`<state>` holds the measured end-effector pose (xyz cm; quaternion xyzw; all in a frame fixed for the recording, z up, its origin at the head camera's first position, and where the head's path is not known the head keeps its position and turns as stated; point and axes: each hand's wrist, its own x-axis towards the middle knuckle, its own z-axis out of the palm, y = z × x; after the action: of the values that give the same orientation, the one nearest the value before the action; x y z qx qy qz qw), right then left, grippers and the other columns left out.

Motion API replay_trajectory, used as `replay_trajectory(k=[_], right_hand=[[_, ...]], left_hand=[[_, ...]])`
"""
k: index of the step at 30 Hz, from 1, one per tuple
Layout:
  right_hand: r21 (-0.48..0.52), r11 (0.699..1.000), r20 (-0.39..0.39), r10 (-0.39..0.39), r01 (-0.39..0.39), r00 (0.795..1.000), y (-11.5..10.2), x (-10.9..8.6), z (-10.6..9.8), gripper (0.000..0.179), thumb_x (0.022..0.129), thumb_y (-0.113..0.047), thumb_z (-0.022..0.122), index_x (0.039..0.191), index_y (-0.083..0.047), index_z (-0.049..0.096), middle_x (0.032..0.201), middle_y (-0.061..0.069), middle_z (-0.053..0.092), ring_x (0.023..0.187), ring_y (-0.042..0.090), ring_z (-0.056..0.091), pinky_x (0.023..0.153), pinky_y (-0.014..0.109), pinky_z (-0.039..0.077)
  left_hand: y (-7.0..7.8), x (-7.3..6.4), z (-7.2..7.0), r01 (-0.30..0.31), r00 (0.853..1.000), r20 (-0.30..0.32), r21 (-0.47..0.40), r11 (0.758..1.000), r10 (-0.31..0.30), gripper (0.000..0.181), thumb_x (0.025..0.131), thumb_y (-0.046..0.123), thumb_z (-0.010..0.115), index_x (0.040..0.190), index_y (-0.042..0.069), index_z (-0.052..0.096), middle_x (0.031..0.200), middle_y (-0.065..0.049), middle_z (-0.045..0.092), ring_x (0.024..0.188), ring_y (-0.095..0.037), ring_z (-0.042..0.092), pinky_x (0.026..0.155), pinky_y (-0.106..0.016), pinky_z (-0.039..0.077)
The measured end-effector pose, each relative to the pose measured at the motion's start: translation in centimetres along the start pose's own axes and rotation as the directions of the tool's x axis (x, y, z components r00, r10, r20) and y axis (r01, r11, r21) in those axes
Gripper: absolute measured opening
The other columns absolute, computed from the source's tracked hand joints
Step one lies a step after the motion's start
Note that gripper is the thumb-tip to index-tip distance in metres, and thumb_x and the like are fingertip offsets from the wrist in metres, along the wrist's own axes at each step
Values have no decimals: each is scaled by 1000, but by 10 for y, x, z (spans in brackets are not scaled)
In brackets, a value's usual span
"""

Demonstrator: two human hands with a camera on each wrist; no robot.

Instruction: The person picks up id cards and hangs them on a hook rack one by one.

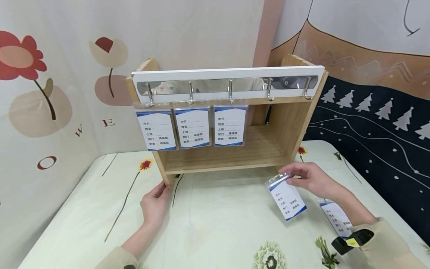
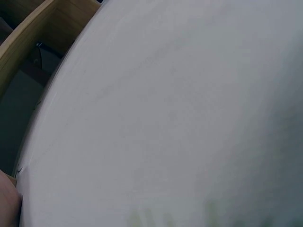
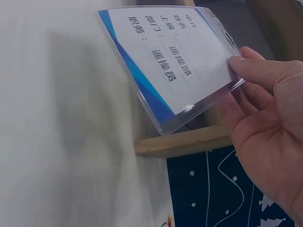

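Backdrop: I am watching remotely as printed flowers are decorating a pale backdrop (image 1: pixel 201 33) and white trees are dotting a dark panel (image 1: pixel 369 145).
Flowered tabletop (image 1: pixel 215 231): it is carrying the wooden shelf (image 1: pixel 295 119), whose front is bearing a five-hook rail (image 1: pixel 228 86).
Hanging badges (image 1: pixel 192 129): three are dangling side by side from the left hooks, covering part of the shelf opening.
Held badge (image 1: pixel 287 200): it is tilting above the tabletop, near the shelf's lower right corner.
Right hand (image 1: pixel 312 179): it is pinching that badge at its top end; only the right wrist view is clearly showing me the oval slot, with the thumb pressing the printed face and fingers lying behind.
Left hand (image 1: pixel 156 205): in the head view it is gripping the foot of the shelf's left side; its wrist view is giving me mostly cloth, a shelf edge and a sliver of skin.
Spare badge (image 1: pixel 334 216): it is lying at the right, the right forearm and black wristband (image 1: pixel 352 241) partly blocking it.
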<state>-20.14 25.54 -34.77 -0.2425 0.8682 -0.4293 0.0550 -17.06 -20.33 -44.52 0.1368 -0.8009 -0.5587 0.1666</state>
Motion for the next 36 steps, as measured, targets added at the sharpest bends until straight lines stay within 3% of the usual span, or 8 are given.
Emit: replay_trajectory(k=[12, 20, 24, 28, 36], right_hand=[[13, 998, -135, -54, 56, 989, -23, 13, -3, 28, 96, 1, 69, 123, 1, 69, 115, 16, 68, 91, 21, 65, 75, 25, 58], [10, 996, -246, -84, 89, 966, -43, 21, -6, 25, 97, -1, 69, 122, 0, 70, 111, 10, 72, 87, 17, 68, 75, 24, 58], [30, 994, -331, -92, 108, 939, -57, 23, -6, 26, 97, -3, 71, 122, 0, 70, 111, -4, 73, 88, 14, 69, 77, 20, 57], [43, 982, -401, -152, 184, 903, -71, 24, -6, 26, 95, 1, 71, 121, -1, 71, 109, -13, 73, 89, 11, 70, 78, 18, 57], [61, 940, -490, -264, 335, 831, -97, 29, -6, 29, 92, 13, 66, 118, 2, 72, 108, -8, 75, 89, 10, 69, 79, 17, 56]], left_hand=[[1, -2, -1, -3, 1000, -17, 24, 1000, 3, 37, 103, 17, 64, 136, 1, 63, 127, -20, 66, 117, -32, 66, 80, -6, 47], [0, -1, 0, 6, 1000, -16, 16, 1000, -6, 38, 102, 16, 63, 137, 0, 62, 127, -20, 66, 117, -32, 65, 82, -9, 50], [0, -1, 0, 6, 1000, -10, 14, 1000, -6, 39, 102, 16, 63, 137, 0, 62, 128, -20, 66, 118, -32, 65, 82, -9, 50], [1, -1, -1, 10, 1000, -8, 20, 1000, -10, 38, 103, 16, 63, 138, 0, 62, 128, -19, 66, 118, -31, 65, 82, -8, 49], [1, -1, -2, 20, 1000, 3, 24, 1000, -20, 39, 103, 17, 62, 139, 0, 61, 130, -19, 65, 120, -31, 65, 89, -17, 51]])
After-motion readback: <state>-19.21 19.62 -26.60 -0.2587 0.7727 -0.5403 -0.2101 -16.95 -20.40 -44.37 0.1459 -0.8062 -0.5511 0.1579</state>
